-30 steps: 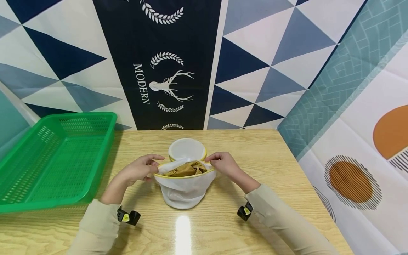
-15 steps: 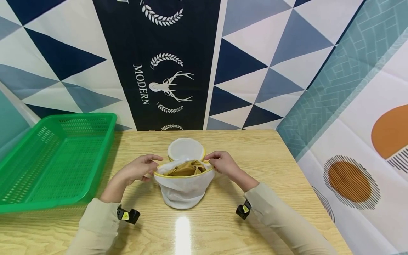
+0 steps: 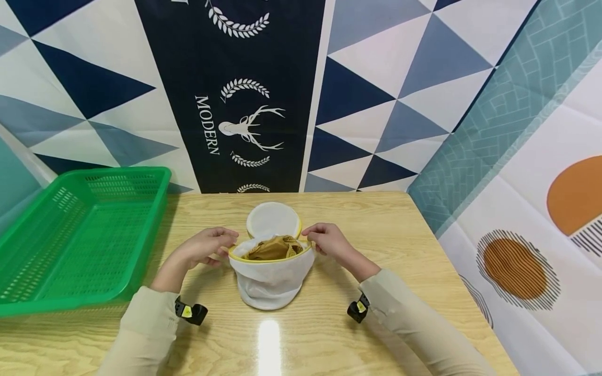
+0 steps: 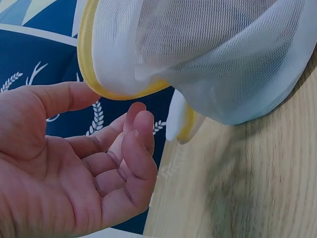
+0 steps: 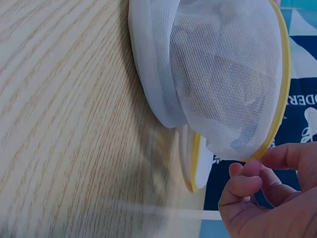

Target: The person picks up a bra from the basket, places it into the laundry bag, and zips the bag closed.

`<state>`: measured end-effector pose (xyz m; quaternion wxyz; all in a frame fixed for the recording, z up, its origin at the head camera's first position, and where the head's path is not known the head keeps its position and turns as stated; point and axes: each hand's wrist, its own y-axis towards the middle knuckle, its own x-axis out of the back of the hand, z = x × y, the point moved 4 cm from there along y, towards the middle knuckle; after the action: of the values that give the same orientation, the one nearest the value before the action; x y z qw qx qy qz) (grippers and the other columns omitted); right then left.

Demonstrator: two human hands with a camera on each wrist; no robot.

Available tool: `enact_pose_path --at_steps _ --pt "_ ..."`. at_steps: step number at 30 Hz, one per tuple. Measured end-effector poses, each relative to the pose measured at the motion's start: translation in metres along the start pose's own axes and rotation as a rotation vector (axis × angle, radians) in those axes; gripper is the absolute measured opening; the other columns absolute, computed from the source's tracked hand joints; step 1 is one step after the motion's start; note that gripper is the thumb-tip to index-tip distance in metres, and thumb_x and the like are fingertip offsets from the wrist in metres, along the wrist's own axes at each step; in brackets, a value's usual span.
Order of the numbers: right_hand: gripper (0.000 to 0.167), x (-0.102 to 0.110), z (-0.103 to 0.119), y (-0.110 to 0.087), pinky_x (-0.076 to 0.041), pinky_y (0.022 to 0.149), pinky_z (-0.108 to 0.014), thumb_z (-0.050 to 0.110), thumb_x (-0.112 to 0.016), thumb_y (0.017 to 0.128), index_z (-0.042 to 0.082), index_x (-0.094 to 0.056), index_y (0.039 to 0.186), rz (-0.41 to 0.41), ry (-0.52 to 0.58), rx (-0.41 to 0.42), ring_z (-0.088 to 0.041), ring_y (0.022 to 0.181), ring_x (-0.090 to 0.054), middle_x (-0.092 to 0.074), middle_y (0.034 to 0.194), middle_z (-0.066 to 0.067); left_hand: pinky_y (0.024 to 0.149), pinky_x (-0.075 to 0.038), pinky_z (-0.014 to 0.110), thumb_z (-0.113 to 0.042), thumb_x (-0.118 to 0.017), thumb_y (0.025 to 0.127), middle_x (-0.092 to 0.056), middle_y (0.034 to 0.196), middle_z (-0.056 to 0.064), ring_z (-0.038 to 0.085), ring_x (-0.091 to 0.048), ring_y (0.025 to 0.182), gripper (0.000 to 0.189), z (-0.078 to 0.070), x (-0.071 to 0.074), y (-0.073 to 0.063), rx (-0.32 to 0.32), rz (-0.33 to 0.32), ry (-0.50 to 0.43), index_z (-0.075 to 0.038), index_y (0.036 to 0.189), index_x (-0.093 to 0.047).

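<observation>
On the desk (image 3: 371,224), the mesh bag (image 3: 270,284) sits mouth up; our right hand (image 3: 333,242) pinches its rim (image 3: 271,261), likely to spread it; our left hand (image 3: 199,248), fingers loosely curled, grips nothing.

We note a pale wood-grain table (image 3: 376,250), glossy, a streak of glare (image 3: 269,344) on its near part. At mid-table we find a white mesh bag (image 3: 270,284), yellow-trimmed, its base on the wood. Behind its mouth we see a round white flap (image 3: 271,219). On the left we log a green slatted basket (image 3: 146,245), well apart.
</observation>
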<state>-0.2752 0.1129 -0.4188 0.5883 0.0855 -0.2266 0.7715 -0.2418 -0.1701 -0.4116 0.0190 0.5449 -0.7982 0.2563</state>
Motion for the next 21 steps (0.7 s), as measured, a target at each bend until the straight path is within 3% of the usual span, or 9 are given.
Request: enact_pose_path --at_steps 8,14,21 --pt "0.026 0.005 -0.004 0.011 -0.047 0.059 -0.029 0.015 -0.050 0.093 -0.002 -0.066 0.106 -0.052 -0.028 -0.027 -0.014 0.064 -0.054 -0.063 0.087 -0.009 0.065 -0.052 0.026 -0.032 -0.046 0.098 -0.054 0.125 0.022 0.011 -0.058 0.075 0.051 0.004 0.010 0.024 0.083 -0.052 -0.038 0.002 0.135 -0.040" --pt "0.027 0.007 -0.012 0.027 -0.049 0.063 -0.029 0.017 -0.052 0.095 -0.002 -0.064 0.110 -0.071 -0.027 -0.085 -0.013 0.067 -0.055 -0.065 0.095 -0.016 0.068 -0.054 0.028 -0.031 -0.046 0.098 -0.057 0.122 0.021 0.013 -0.060 0.075 0.049 0.005 0.011 0.040 0.119 -0.081 -0.055 0.003 0.134 -0.041" --pt "0.029 0.007 -0.013 0.035 -0.051 0.063 -0.025 0.021 -0.054 0.094 -0.001 -0.063 0.111 -0.069 -0.008 -0.120 -0.011 0.067 -0.057 -0.066 0.095 -0.015 0.069 -0.055 0.029 -0.027 -0.045 0.098 -0.058 0.122 0.023 0.013 -0.063 0.077 0.049 0.007 0.011 0.053 0.130 -0.099 -0.070 0.005 0.134 -0.039"
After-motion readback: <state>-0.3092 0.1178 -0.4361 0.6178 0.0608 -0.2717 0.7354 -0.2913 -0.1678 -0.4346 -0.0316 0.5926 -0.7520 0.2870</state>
